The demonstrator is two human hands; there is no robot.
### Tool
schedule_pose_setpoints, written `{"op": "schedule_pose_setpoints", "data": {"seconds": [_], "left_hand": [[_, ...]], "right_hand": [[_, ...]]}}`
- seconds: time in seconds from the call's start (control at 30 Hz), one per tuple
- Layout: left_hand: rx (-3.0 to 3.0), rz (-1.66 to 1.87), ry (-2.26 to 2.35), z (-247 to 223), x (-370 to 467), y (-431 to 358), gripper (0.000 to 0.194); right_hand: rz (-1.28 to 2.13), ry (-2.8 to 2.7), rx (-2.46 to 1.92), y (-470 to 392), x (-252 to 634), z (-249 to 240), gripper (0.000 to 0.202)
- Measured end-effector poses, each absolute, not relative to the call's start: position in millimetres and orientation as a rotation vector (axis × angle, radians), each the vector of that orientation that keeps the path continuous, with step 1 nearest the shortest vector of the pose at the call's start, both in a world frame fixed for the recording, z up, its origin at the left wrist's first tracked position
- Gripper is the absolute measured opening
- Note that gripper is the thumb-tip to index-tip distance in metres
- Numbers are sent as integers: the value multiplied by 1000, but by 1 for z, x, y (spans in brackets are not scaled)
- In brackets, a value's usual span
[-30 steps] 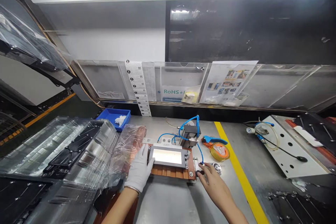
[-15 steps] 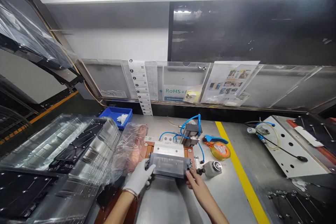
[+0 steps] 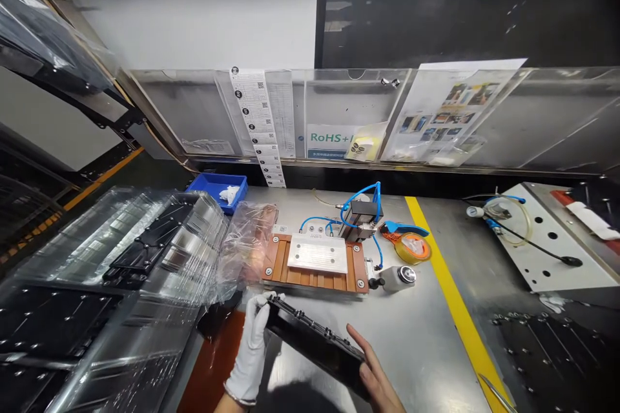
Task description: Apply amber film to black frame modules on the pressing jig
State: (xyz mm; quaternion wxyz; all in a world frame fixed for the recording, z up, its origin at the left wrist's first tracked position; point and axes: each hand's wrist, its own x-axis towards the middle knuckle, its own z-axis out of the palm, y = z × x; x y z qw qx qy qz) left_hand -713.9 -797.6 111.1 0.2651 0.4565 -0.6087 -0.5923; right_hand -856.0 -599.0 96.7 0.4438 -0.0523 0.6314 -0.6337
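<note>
A black rectangular plastic housing [image 3: 317,343] is tilted up on its edge between my hands, in front of the fixture. My left hand [image 3: 252,335], in a white glove, grips its left end. My bare right hand [image 3: 372,371] holds the right end, thumb and index finger on opposite sides. Behind the housing stands the brown fixture [image 3: 281,268] with a silver metal block [image 3: 317,253] on top. A black pneumatic cylinder [image 3: 361,214] with blue hoses sits at the fixture's back right.
Clear plastic trays [image 3: 194,251] with black housings fill the left side. A blue bin [image 3: 217,190] stands behind them. Right of the fixture are a metal-capped bottle [image 3: 400,279], a tape roll [image 3: 413,249] and blue-handled cutters [image 3: 404,228]. Tweezers [image 3: 496,392] lie near the yellow line.
The housing has come off the fixture toward me and turned from flat to tilted on edge. Both hands moved with it, uncovering the metal block. My view has dipped downward.
</note>
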Motion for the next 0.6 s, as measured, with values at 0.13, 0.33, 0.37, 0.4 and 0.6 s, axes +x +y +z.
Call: {"op": "schedule_pose_setpoints", "data": {"seconds": [0.13, 0.33, 0.37, 0.4, 0.6], "left_hand": [[1075, -1417, -1858, 126, -711, -806, 35], [367, -476, -2758, 171, -701, -824, 34], [306, -397, -2950, 177, -705, -824, 38], [300, -324, -3118, 182, -710, -823, 37], [531, -106, -3364, 177, -739, -809, 47]], "right_hand": [[-1426, 1665, -317, -598, -861, 117, 66], [-1429, 1992, -499, -596, -860, 122, 54], [-1426, 2007, -511, -597, -860, 122, 53], [-1426, 2015, -519, -597, -860, 122, 52], [-1399, 2070, -459, -601, -853, 120, 53]]}}
